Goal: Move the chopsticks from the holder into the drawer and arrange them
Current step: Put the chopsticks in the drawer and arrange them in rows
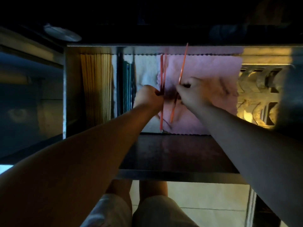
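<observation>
The metal drawer [91, 46] is pulled out under me, lined with a pink cloth [206, 71]. My left hand [148, 98] grips a pair of orange chopsticks [161, 71] that lie front to back on the cloth's left part. My right hand [195, 92] pinches one orange chopstick [183, 63], tilted with its far tip over the drawer's back rim. At the drawer's left lie a row of pale yellow chopsticks [96, 89] and, beside it, dark green ones [129, 86]. The holder is not in view.
A round metal lid or dish [63, 33] sits on the dark counter behind the drawer, at the left. A yellow-lit rack-like part [255, 95] fills the drawer's right end. The drawer's dark front panel [173, 151] is below my wrists; tiled floor and my knees show beneath.
</observation>
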